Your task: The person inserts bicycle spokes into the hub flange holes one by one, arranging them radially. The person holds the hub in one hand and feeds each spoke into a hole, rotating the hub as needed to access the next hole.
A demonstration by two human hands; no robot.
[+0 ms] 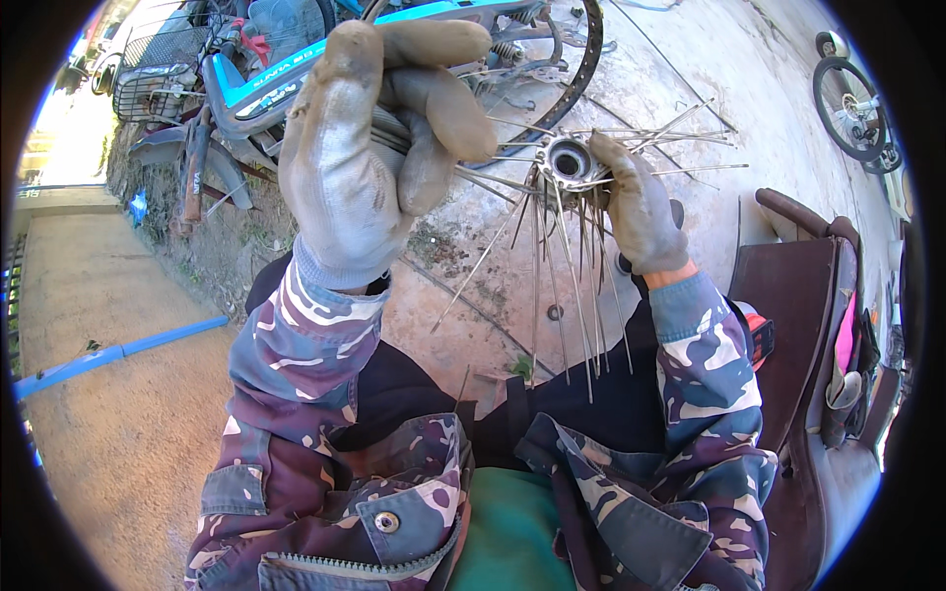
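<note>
In the middle of the view is a metal wheel hub [567, 161] with many loose spokes [565, 251] hanging down and sticking out from its flanges. My right hand [643, 210], in a soiled work glove, grips the hub from its right side, thumb on the rim of the flange. Left of it and close to the camera, my left hand [369, 148], in a whitish glove with grimy fingers, is curled around a bundle of thin spokes [388, 129]. Several spokes run between this hand and the hub. A bare, dark wheel rim [584, 81] stands behind the hub.
A blue bicycle or scooter frame [259, 81] with a wire basket [159, 74] lies at the upper left. A brown padded seat [787, 318] is on the right. A small ring [555, 312] lies on the concrete, a blue pipe [122, 354] at left. Another wheel [848, 109] stands far right.
</note>
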